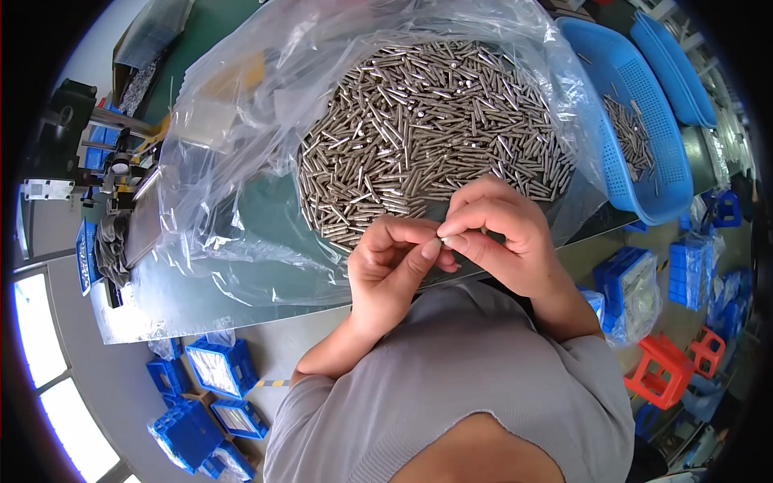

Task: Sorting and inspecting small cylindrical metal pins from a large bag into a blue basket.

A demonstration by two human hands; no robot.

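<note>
My left hand [390, 262] and my right hand [507, 237] meet at the near edge of a big heap of metal pins [435, 121]. Both hands are closed, thumb against fingers, with their fingertips touching or nearly so. A tiny pale spot shows between the fingertips, but what they pinch is too small and covered to name. The pins are short, slim, grey and shiny, lying in all directions on a clear plastic sheet [233, 177] that is crumpled up around the heap.
The sheet lies on a green-topped table [185, 298]. At the right stands a blue perforated basket [668, 173] with some pins in it, beside another blue basket [672, 68]. A device with a metal arm [121, 121] is at the left. Blue crates [221, 366] and a red stool [660, 370] are on the floor.
</note>
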